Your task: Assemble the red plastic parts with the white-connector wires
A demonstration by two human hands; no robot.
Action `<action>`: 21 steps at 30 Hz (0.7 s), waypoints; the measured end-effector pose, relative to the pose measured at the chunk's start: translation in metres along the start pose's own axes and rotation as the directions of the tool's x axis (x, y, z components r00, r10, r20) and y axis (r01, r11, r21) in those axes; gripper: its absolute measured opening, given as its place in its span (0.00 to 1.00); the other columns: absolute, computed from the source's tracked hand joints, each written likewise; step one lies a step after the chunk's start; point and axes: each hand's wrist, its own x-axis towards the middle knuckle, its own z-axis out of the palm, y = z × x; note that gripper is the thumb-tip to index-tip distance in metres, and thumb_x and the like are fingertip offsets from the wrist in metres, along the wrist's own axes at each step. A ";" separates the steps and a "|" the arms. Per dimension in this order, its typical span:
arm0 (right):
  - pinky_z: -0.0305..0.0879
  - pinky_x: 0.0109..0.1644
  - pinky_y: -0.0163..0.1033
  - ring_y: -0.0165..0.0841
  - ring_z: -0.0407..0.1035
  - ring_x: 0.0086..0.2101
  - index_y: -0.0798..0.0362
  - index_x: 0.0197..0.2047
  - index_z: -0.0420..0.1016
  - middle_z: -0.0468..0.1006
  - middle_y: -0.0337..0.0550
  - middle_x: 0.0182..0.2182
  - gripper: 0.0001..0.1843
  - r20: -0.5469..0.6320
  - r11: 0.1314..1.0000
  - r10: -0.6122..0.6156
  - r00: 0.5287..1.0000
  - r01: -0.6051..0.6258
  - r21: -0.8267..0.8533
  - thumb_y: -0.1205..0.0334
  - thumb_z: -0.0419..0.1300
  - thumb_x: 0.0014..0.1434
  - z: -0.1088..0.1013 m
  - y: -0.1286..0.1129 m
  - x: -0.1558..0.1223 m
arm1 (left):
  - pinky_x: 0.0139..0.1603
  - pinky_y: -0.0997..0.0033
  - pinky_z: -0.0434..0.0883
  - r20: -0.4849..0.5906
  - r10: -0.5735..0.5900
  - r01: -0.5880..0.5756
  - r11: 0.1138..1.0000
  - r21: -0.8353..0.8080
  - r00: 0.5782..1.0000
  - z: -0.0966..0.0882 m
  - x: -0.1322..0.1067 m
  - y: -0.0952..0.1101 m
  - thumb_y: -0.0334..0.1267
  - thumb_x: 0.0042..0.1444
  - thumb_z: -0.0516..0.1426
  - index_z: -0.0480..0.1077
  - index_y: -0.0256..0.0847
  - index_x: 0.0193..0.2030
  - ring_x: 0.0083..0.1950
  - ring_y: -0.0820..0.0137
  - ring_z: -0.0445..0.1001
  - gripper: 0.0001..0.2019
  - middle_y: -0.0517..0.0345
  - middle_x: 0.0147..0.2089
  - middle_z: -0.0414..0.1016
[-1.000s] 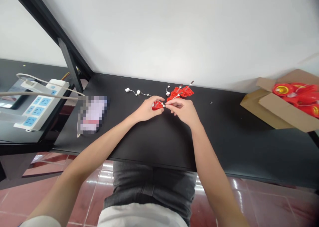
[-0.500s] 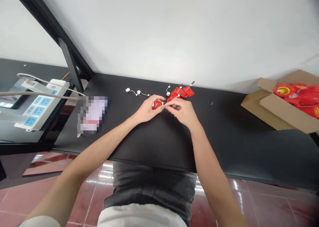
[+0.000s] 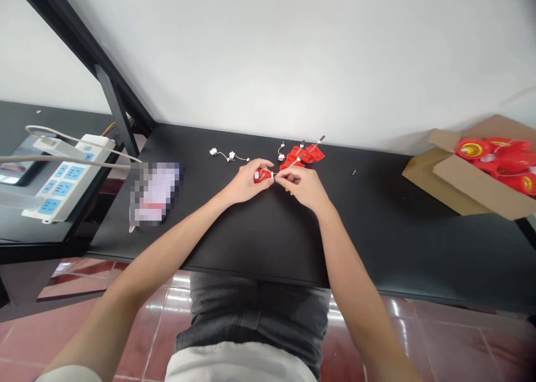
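Note:
My left hand (image 3: 247, 182) is closed around a small red plastic piece (image 3: 263, 175) that has a white part and a thin white wire on it. Fingertips of my right hand (image 3: 299, 184) pinch at the piece's right end, by a small white tip (image 3: 273, 175); what exactly lies between them is too small to make out. Just behind my right hand lie several red plastic pieces (image 3: 312, 153) with white wires and small dark strips. White connectors on a wire (image 3: 231, 156) rest behind my left hand, and another small white wired part (image 3: 281, 157) sits by the red pieces.
An open cardboard box (image 3: 446, 184) holding red and gold plastic parts (image 3: 498, 153) stands at the right. On the left are a blurred phone (image 3: 157, 192), a white power strip (image 3: 62, 178) and cables. A tiny metal bit (image 3: 354, 172) lies on the black table (image 3: 259, 237).
Both hands stay together over the red piece, with only slight finger movement. The whole view has shifted a little.

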 end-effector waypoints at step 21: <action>0.65 0.36 0.38 0.30 0.67 0.27 0.52 0.30 0.80 0.80 0.41 0.30 0.07 -0.064 0.994 -0.109 0.992 0.108 -0.021 0.63 0.62 0.59 0.008 0.001 0.006 | 0.54 0.61 0.77 0.012 0.360 -0.346 0.888 0.303 0.933 -0.028 0.003 -0.006 0.40 0.69 0.56 0.80 0.41 0.45 0.50 0.65 0.79 0.11 0.49 0.48 0.81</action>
